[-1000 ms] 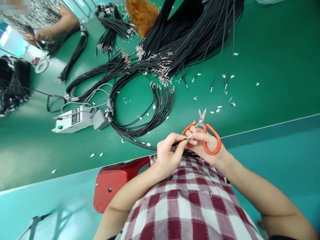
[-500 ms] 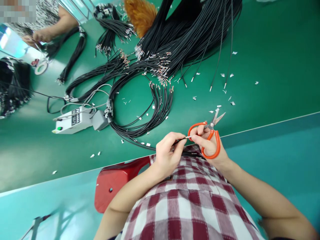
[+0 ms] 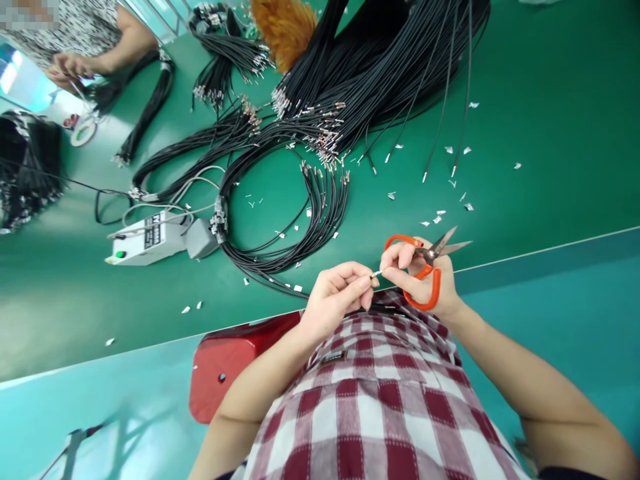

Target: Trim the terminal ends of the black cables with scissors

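Note:
Between the thumb and fingers of my left hand [image 3: 337, 290] is the end of a black cable, its pale stripped tip [image 3: 377, 274] poking out to the right. My right hand [image 3: 425, 277] pinches at that tip with thumb and forefinger. Hooked on the same right hand are orange-handled scissors [image 3: 431, 253], blades spread and pointing right, away from the cable. A looped bundle of black cables [image 3: 300, 250] lies just beyond my hands on the green table, its stripped ends fanned out toward the back.
A grey-white box with a green button [image 3: 145, 240] stands left of the loop. Large black cable bundles [image 3: 390, 73] and an orange fluffy thing [image 3: 285, 33] lie at the back. White scraps dot the table [image 3: 560, 133]. A red stool [image 3: 225, 373] is below. A co-worker's hands [image 3: 73, 70] work at far left.
My left fingers have shifted their grip nearer the cable tip. The scissors have turned in my right hand, so the blades now point more to the right.

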Available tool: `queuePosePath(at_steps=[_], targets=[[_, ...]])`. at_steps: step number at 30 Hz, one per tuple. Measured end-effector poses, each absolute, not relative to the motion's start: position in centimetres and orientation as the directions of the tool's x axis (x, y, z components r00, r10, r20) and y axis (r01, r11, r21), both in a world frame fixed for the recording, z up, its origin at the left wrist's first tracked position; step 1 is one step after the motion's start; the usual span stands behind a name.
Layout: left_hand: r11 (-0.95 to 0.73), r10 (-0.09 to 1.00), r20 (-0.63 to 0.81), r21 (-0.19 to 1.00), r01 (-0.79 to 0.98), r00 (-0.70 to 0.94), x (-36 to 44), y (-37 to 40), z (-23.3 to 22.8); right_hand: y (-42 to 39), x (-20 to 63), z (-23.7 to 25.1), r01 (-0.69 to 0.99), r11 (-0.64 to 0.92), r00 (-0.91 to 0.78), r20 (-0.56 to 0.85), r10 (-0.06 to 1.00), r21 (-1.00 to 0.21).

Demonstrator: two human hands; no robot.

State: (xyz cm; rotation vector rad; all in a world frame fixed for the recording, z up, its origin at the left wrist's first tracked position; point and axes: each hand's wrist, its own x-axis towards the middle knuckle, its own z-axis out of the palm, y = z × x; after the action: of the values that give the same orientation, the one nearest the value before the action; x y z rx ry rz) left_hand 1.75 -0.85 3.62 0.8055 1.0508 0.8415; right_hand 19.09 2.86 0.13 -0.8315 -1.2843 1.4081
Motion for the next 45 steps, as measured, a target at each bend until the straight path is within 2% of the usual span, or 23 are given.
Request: queuePosePath(at_steps=[3, 5, 8, 10, 12, 18, 23, 30, 34, 38, 45], targets=[[0.407, 0.908, -0.368, 0.889, -0.212, 0.201, 1.8, -0.7, 3.7, 3.0, 19.6, 0.8, -0.161, 0.072, -0.249, 0.111, 0.962, -0.984], [0.351, 0.936, -0.334, 0.91, -0.219, 0.114, 2.0, -0.8, 3.9, 2.9, 20.4, 1.1, -0.045, 0.018, -0.274, 0.03, 0.961, -0.999], [0.283, 0.958, -0.286, 0.937, -0.205, 0.012, 2.2, -0.7, 4.0, 2.5, 21.8, 1.5, 0.25, -0.06, -0.395, -0.158, 0.905, -0.966], [0.264, 0.962, -0.273, 0.947, -0.18, -0.024, 2.4, -0.6, 4.1, 2.2, 22.4, 1.7, 0.457, -0.021, -0.464, -0.259, 0.847, -0.889], [0.26, 0.962, -0.27, 0.954, -0.148, -0.047, 2.6, -0.5, 4.1, 2.0, 22.6, 2.1, 0.567, 0.045, -0.504, -0.303, 0.809, -0.822], [0.245, 0.967, -0.247, 0.968, -0.045, -0.059, 3.0, -0.5, 4.0, 2.6, 21.9, 3.2, 0.555, -0.006, -0.579, -0.391, 0.716, -0.832], [0.214, 0.976, -0.214, 0.977, 0.017, -0.035, 3.0, -0.6, 4.0, 3.4, 21.9, 3.3, 0.548, -0.026, -0.605, -0.418, 0.678, -0.836], [0.142, 0.99, -0.139, 0.984, 0.105, -0.034, 3.1, -0.8, 3.6, 3.8, 21.7, 3.9, 0.639, 0.028, -0.571, -0.45, 0.687, -0.769], [0.056, 0.998, -0.051, 0.983, 0.175, -0.037, 3.1, -1.0, 3.2, 3.8, 21.6, 4.3, 0.684, 0.076, -0.529, -0.421, 0.737, -0.726], [0.042, 0.999, -0.037, 0.988, 0.146, -0.04, 3.2, -1.3, 2.7, 3.5, 21.7, 3.6, 0.664, 0.056, -0.547, -0.434, 0.716, -0.746], [0.112, 0.991, -0.106, 0.992, 0.064, -0.083, 3.1, -1.4, 2.2, 2.2, 22.1, 1.5, 0.617, -0.037, -0.576, -0.482, 0.66, -0.786]])
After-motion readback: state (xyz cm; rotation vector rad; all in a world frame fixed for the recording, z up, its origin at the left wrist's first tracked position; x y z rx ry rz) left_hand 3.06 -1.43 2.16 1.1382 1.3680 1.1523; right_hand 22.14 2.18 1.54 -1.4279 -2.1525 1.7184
